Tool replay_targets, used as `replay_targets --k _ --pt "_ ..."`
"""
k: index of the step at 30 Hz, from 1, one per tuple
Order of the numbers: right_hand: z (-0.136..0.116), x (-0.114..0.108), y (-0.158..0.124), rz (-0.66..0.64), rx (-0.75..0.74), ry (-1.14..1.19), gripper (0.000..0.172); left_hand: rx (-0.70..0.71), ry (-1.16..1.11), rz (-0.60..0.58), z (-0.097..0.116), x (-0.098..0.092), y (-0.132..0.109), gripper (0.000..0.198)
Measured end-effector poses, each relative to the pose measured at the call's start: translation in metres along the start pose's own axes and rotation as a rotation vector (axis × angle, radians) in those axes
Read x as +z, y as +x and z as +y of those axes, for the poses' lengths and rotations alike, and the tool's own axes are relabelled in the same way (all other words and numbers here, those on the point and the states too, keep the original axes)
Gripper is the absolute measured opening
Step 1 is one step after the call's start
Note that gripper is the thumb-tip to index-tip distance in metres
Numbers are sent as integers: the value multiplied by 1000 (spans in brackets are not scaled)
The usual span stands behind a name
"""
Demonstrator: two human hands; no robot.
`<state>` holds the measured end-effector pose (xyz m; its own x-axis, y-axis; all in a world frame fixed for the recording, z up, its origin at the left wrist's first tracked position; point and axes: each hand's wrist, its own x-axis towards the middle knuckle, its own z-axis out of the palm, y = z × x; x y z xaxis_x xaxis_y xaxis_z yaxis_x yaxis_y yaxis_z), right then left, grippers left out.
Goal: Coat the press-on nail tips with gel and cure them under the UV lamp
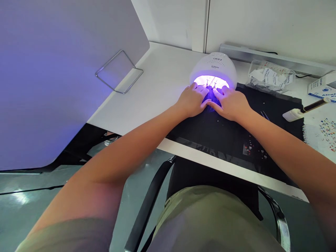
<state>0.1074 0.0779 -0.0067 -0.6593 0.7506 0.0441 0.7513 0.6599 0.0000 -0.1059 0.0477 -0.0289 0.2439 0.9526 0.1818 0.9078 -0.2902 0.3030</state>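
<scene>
A white nail lamp [216, 66] stands on the table with purple-white light glowing in its mouth. My left hand [194, 99] and my right hand [231, 101] are at that opening, thumbs angled toward each other and nearly touching. Between them lies a dark ribbed fabric [212, 98], tinted purple by the light. Both hands have bent fingers closed on its sides; the far fingertips are partly hidden at the lamp's mouth. Under my wrists spreads a black mat [207, 131]. Beside my right forearm, tweezers [265, 115] rest on the mat.
A clear box [271, 77] of alcohol pad packets stands behind the mat. Right of it are an alcohol pad carton [324, 85], a brush-capped bottle [292, 114] and scattered coloured rhinestones [328, 129]. A large pale panel [65, 70] with a wire stand [119, 71] rises at left.
</scene>
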Motion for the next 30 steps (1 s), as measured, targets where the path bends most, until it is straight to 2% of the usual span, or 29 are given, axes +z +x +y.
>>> replay_targets --k 6,16,21,25,30 --pt "-2 0 1 18 22 8 95 33 90 -32 -1 1 2 58" --pt "0 -1 1 16 26 2 88 23 34 79 -16 19 10 61" --pt "-2 -3 0 16 23 3 84 -9 62 79 -15 25 16 65" --pt "-3 -3 1 8 32 8 84 -40 94 29 -9 20 18 67" --pt "-3 -2 3 -7 53 13 86 -65 157 -81 5 4 13 72"
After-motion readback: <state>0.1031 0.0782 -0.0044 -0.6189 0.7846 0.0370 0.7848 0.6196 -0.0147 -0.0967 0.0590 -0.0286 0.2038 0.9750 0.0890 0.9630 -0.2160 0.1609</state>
